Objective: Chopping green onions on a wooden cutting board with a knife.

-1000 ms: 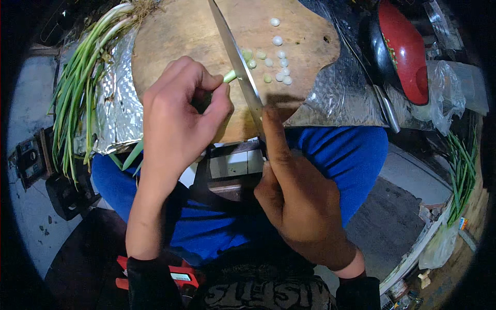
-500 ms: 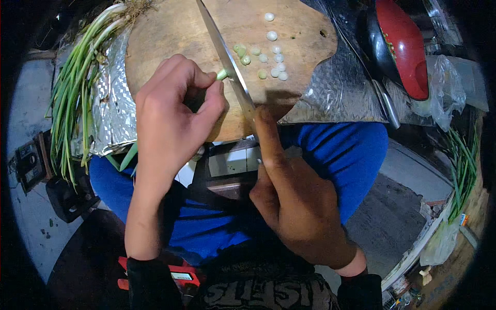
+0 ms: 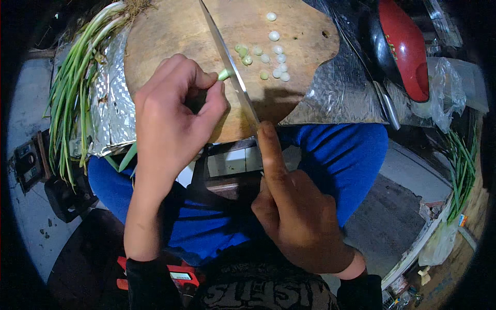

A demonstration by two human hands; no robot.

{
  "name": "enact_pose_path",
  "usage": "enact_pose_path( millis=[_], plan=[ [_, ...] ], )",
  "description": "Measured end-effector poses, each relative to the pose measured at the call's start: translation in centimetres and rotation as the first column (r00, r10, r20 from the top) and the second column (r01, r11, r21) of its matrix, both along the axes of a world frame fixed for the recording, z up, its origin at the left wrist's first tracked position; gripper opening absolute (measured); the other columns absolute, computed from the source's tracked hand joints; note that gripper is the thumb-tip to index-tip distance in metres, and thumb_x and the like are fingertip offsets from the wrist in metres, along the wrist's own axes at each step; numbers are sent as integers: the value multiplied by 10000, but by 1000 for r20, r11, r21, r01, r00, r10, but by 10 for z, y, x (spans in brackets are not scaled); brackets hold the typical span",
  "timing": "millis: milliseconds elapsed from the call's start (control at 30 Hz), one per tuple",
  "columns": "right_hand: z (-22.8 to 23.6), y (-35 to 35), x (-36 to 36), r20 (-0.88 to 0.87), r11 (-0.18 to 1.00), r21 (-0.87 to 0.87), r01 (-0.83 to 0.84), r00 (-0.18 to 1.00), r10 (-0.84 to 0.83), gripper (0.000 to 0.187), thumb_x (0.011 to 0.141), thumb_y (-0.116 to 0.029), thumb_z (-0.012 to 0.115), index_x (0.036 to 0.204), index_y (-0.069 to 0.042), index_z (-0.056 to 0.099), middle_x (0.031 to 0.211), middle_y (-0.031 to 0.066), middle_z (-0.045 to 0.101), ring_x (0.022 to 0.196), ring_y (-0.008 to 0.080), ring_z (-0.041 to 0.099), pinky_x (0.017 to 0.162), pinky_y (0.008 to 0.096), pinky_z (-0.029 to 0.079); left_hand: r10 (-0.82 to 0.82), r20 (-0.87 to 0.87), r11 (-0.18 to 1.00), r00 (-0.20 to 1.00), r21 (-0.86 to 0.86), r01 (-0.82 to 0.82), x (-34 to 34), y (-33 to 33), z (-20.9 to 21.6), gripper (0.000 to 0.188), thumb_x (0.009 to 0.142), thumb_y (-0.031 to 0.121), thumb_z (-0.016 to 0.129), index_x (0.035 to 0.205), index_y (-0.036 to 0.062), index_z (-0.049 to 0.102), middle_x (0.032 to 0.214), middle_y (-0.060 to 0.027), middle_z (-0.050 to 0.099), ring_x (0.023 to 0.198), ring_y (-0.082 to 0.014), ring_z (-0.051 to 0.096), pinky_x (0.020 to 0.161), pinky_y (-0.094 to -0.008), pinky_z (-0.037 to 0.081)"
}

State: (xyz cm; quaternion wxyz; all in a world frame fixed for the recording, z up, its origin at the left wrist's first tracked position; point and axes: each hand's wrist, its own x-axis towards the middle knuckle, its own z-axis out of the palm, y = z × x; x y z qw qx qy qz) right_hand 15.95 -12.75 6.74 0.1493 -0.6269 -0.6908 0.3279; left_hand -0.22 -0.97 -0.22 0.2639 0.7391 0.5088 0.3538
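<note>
My left hand point(image 3: 175, 103) pinches a green onion stalk point(image 3: 223, 75), whose pale green end pokes out past the fingertips over the wooden cutting board point(image 3: 170, 31). Right against that end is the blade of a long kitchen knife point(image 3: 226, 53). My right hand point(image 3: 299, 217) is wrapped round the knife's handle, index finger stretched along the blade's spine; the handle itself is mostly hidden. Several round white and pale green onion slices point(image 3: 274, 36) lie on the board to the right of the blade. A green leaf point(image 3: 128, 156) hangs below my left wrist.
A bunch of green onions point(image 3: 72, 98) with roots lies at the left on a foil-like surface point(image 3: 111, 103). On the right are a second knife point(image 3: 386, 103), a red and black bowl point(image 3: 405, 51) and a plastic bag point(image 3: 447, 93). More green leaves point(image 3: 462, 170) lie at the far right.
The knife and my right hand have drawn slightly back toward me, the blade staying beside the stalk's end. My left hand has kept its pinch nearly in place.
</note>
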Motion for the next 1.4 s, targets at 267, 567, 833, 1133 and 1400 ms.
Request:
enact_pose_path(
  millis=[267,567,833,1133,1400],
  plan=[
    [-21,15,-8,-29,999,41,34,999,-33,857,815,14,695,1584,-20,318,764,102,591,655,250,608,613,381,546,-25,-15,999,1000,34,25,0,0,1,153,788,-20,734,772,-26,582,695,-114,542,598,-228,569,560,-323,454],
    [-11,31,-7,-83,994,61,88,993,-83,830,832,50,668,1587,-37,334,754,101,611,637,237,612,630,343,535,-21,-21,999,1000,25,22,-2,-1,1,152,774,-24,723,768,-18,571,707,-116,546,626,-261,575,572,-337,459],
    [0,20,-2,-51,998,-46,35,998,-37,799,819,50,688,1558,-14,389,759,109,585,653,209,595,638,338,529,-28,41,999,999,39,27,0,0,-2,155,777,-17,730,770,-20,575,703,-109,540,624,-253,564,572,-336,454],
    [-2,16,-1,-55,996,-81,39,998,-44,821,808,64,686,1562,-2,367,798,115,572,662,223,591,652,354,537,-18,20,999,1000,43,17,0,-1,-4,156,773,-22,727,764,-20,571,694,-107,529,616,-242,554,569,-339,446],
    [-7,18,-4,-10,997,-79,19,1000,-20,834,824,54,669,1584,-35,336,783,117,594,661,242,601,645,362,541,-32,47,999,998,45,30,-1,0,-5,153,767,-29,726,775,-16,574,698,-111,529,618,-248,556,572,-344,446]
  ],
)
